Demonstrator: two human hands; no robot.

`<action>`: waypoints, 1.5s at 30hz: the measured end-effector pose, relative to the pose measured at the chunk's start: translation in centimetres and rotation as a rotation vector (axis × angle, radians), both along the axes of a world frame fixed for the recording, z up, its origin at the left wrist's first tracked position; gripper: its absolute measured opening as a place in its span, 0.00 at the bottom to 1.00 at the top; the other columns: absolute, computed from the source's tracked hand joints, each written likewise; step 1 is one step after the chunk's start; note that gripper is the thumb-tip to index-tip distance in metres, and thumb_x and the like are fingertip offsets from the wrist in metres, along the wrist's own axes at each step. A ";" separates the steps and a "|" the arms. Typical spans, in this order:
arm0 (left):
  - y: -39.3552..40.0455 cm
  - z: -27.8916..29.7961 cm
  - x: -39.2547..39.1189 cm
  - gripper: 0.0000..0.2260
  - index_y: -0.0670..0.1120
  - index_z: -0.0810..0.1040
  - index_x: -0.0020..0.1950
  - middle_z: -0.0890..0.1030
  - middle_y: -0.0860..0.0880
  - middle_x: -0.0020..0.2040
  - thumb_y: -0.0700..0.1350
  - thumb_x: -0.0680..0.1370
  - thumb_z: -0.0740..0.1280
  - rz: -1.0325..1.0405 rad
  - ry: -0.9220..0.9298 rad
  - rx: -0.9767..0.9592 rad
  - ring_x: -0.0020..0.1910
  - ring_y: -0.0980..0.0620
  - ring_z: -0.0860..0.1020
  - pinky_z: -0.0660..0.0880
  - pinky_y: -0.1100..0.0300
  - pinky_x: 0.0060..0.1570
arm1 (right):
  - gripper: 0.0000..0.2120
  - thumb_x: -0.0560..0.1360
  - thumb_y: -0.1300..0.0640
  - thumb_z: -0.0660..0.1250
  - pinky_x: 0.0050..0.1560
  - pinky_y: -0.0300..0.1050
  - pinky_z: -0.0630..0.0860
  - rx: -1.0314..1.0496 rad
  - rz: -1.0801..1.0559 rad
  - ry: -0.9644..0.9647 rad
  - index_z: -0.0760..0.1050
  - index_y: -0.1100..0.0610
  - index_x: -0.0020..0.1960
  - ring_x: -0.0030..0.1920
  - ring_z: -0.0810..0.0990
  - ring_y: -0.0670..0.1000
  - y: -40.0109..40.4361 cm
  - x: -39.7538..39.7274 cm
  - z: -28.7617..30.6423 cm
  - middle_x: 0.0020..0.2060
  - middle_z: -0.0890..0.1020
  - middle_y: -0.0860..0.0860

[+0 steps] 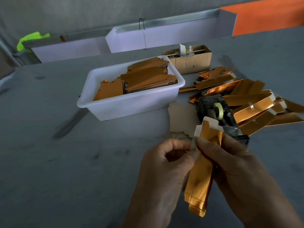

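Right of the tape dispenser (218, 111), the gold pile (256, 102) leaves frame (right hand (238, 168) hides the dispenser's near end)

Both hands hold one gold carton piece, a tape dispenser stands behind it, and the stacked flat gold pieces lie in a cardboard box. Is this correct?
No. In the head view the stacked flat gold pieces lie in a white plastic tub, not a cardboard box. The left hand and right hand do hold one gold carton piece, the tape dispenser behind it.
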State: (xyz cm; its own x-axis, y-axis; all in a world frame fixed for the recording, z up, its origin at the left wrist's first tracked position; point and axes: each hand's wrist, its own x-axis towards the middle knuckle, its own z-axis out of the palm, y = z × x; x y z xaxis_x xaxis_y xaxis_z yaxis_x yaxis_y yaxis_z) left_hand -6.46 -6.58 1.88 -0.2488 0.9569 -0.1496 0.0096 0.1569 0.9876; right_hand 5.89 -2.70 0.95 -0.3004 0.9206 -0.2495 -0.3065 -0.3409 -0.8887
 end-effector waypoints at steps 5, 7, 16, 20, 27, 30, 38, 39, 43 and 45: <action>-0.1 -0.4 0.3 0.02 0.51 0.83 0.41 0.85 0.53 0.38 0.46 0.71 0.74 0.098 0.032 0.007 0.39 0.57 0.84 0.77 0.68 0.36 | 0.09 0.65 0.56 0.68 0.41 0.45 0.76 0.017 -0.020 -0.006 0.84 0.54 0.42 0.36 0.83 0.48 -0.1 -0.2 -0.1 0.35 0.84 0.52; -0.2 -0.4 0.4 0.01 0.52 0.84 0.41 0.84 0.53 0.37 0.47 0.71 0.74 0.115 0.079 0.043 0.39 0.56 0.83 0.77 0.65 0.38 | 0.09 0.64 0.55 0.69 0.42 0.45 0.75 0.013 -0.022 -0.013 0.84 0.55 0.42 0.36 0.82 0.48 -0.1 -0.2 -0.1 0.34 0.83 0.52; -0.7 -0.9 1.2 0.05 0.53 0.82 0.37 0.81 0.53 0.34 0.47 0.73 0.73 0.212 0.474 0.261 0.36 0.57 0.80 0.76 0.63 0.37 | 0.13 0.62 0.54 0.69 0.39 0.45 0.78 -0.028 -0.009 -0.001 0.82 0.60 0.43 0.34 0.80 0.50 -0.2 -0.4 -0.4 0.33 0.81 0.54; -0.4 -0.9 2.2 0.07 0.49 0.82 0.37 0.74 0.53 0.34 0.47 0.72 0.66 0.280 1.003 0.449 0.33 0.53 0.77 0.69 0.64 0.33 | 0.12 0.64 0.56 0.69 0.33 0.39 0.79 -0.052 0.016 0.090 0.81 0.62 0.44 0.32 0.80 0.49 -0.2 -0.4 -0.1 0.33 0.80 0.55; -0.4 -1.1 1.9 0.06 0.52 0.83 0.38 0.80 0.53 0.35 0.45 0.75 0.71 0.253 0.589 0.322 0.35 0.60 0.78 0.72 0.67 0.36 | 0.09 0.65 0.54 0.68 0.34 0.41 0.79 -0.050 0.051 0.133 0.84 0.56 0.43 0.34 0.79 0.51 -0.1 0.2 -0.1 0.35 0.80 0.56; -0.6 -1.0 1.6 0.03 0.54 0.83 0.38 0.82 0.52 0.36 0.47 0.72 0.73 0.197 0.422 0.237 0.37 0.59 0.80 0.74 0.66 0.38 | 0.10 0.64 0.55 0.69 0.33 0.41 0.79 -0.060 0.064 0.151 0.84 0.57 0.43 0.33 0.80 0.51 0.0 0.2 -0.2 0.34 0.81 0.56; 0.2 -0.2 0.3 0.05 0.57 0.80 0.38 0.80 0.54 0.39 0.47 0.72 0.72 0.155 0.545 0.249 0.39 0.60 0.78 0.71 0.72 0.36 | 0.18 0.57 0.47 0.80 0.42 0.44 0.81 0.106 0.031 0.036 0.83 0.51 0.43 0.42 0.83 0.51 0.5 0.9 -0.2 0.39 0.83 0.50; 0.3 0.1 0.1 0.03 0.58 0.80 0.40 0.79 0.56 0.41 0.49 0.72 0.71 0.180 0.583 0.248 0.41 0.61 0.78 0.72 0.72 0.37 | 0.18 0.57 0.49 0.80 0.44 0.45 0.81 0.132 0.013 -0.019 0.82 0.52 0.44 0.44 0.83 0.52 0.6 1.0 -0.1 0.41 0.84 0.51; 0.4 -0.5 -0.3 0.33 0.60 0.66 0.70 0.71 0.60 0.64 0.63 0.67 0.71 0.386 0.367 0.085 0.59 0.62 0.73 0.70 0.67 0.52 | 0.14 0.60 0.56 0.69 0.43 0.43 0.81 0.083 -0.151 0.049 0.79 0.56 0.45 0.45 0.84 0.53 0.7 0.6 -0.1 0.43 0.84 0.54; 0.5 -0.2 0.4 0.38 0.53 0.67 0.71 0.76 0.52 0.66 0.60 0.65 0.77 0.285 -0.201 -0.077 0.60 0.53 0.77 0.74 0.56 0.55 | 0.11 0.58 0.56 0.69 0.42 0.43 0.81 0.070 -0.230 0.040 0.77 0.53 0.41 0.44 0.84 0.50 0.2 -0.3 -0.3 0.39 0.84 0.50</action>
